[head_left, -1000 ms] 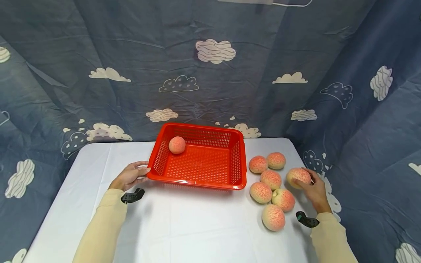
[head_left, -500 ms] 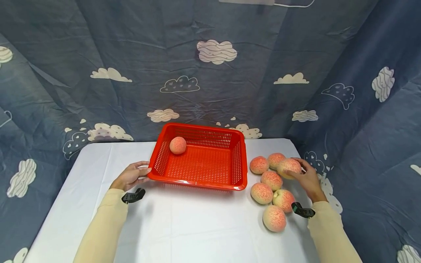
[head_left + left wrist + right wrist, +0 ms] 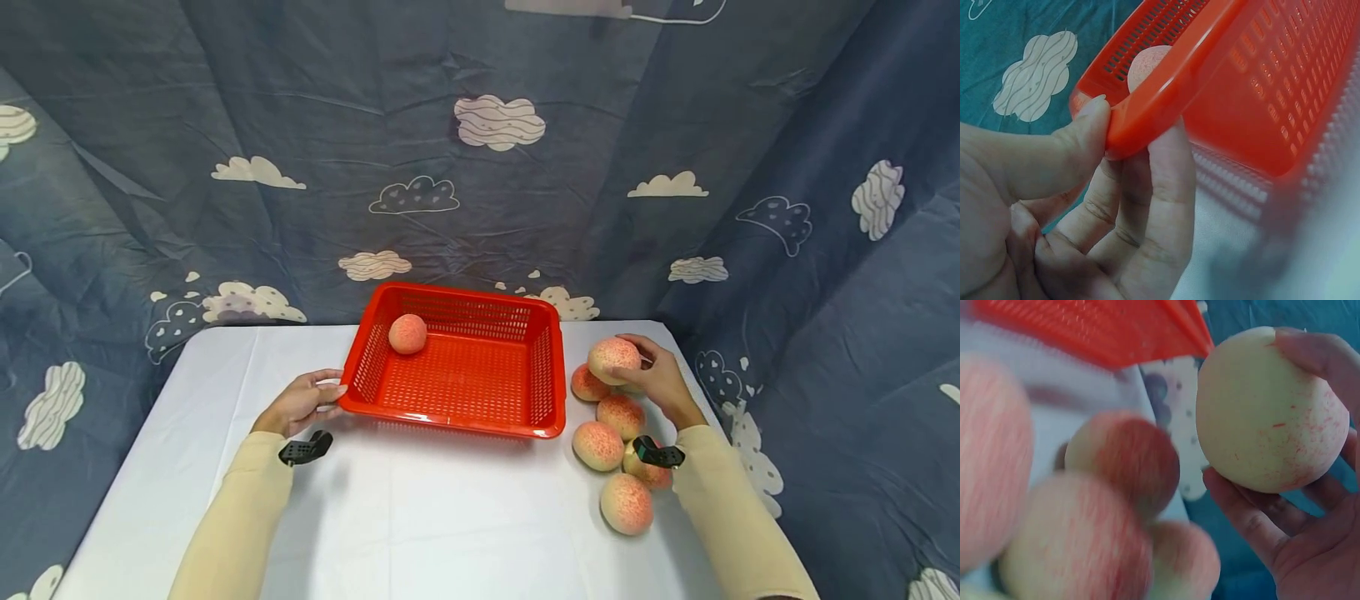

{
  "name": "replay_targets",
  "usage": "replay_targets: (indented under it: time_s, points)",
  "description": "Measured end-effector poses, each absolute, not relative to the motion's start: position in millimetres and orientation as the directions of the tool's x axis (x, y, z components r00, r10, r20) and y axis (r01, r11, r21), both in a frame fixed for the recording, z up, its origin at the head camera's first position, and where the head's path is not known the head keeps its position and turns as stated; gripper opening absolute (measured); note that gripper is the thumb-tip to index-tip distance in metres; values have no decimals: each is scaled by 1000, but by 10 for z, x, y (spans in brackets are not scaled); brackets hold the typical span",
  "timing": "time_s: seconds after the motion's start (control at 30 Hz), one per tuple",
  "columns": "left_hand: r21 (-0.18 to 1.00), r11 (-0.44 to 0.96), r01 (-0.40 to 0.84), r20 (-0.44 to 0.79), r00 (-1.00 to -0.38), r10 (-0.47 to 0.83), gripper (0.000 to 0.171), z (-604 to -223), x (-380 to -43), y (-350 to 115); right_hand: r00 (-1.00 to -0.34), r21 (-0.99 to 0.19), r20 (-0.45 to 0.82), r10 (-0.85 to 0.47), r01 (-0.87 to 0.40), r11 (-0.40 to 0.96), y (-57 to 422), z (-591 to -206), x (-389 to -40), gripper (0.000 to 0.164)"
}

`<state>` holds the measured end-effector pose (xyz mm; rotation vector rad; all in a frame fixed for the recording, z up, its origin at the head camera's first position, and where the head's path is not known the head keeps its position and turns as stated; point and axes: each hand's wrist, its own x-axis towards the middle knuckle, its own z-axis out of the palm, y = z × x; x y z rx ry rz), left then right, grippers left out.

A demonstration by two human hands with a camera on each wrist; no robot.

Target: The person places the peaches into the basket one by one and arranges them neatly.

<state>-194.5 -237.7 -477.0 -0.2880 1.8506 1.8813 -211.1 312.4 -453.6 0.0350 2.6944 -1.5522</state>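
Note:
A red plastic basket (image 3: 457, 427) with slotted walls sits at the back of the table, one peach (image 3: 408, 334) lying in its left back part. My left hand (image 3: 300, 403) pinches the basket's front left rim corner, thumb (image 3: 1088, 125) on top and fingers (image 3: 1169, 181) beneath. In my right hand (image 3: 660, 379) is a pale peach with red speckles (image 3: 1266, 412), held between thumb and fingers above the table. It overlaps the back of the peach group in the head view and hides part of one peach there.
Several more peaches, among them a speckled one (image 3: 597, 446) and the frontmost one (image 3: 626, 503), lie close together on the white tablecloth (image 3: 450, 517) right of the basket. A dark cloud-patterned curtain (image 3: 420, 133) hangs behind and beside the table.
My right hand has carried its peach leftward and a little back, from the right table edge to over the back peaches. The left hand still grips the basket, which stays in place.

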Motion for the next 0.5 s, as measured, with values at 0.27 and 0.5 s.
replay_targets:
  time_s: [0.27, 0.5]
  points:
    - [885, 26, -465, -460, -865, 199, 58, -4764, -1935, -2389, -997, -870, -15, -79, -26, 493, 2785, -4482, -2361, 71]
    - [889, 13, -458, -450, -868, 210, 57, -4759, -1939, -2377, -993, -883, -25, -117, -33, 468, 2458, -4397, -2519, 70]
